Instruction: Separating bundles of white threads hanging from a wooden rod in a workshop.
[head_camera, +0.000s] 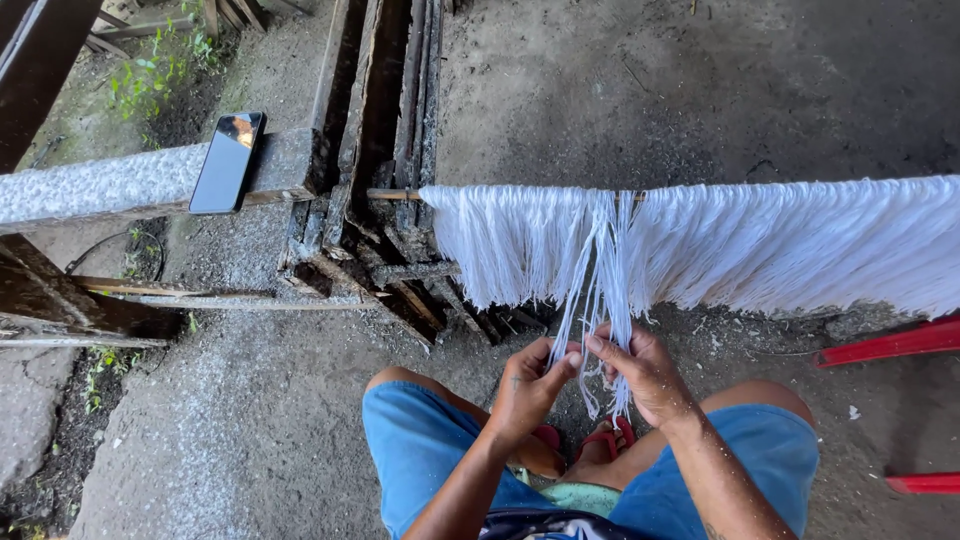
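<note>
A seated person's left hand (528, 385) and right hand (645, 375) each pinched a few white strands (600, 290), fingers closed, drawn down from the fringe (790, 245) hanging on a stick (392, 195) just above. Keeping both bunches evenly taut and separate would likely serve the work best.

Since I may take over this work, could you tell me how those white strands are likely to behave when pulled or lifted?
The white strands hang limp from the horizontal rod, so they are probably floppy and light. The left hand and right hand pinch only a few; being thin and crowded, they may tangle.
</note>
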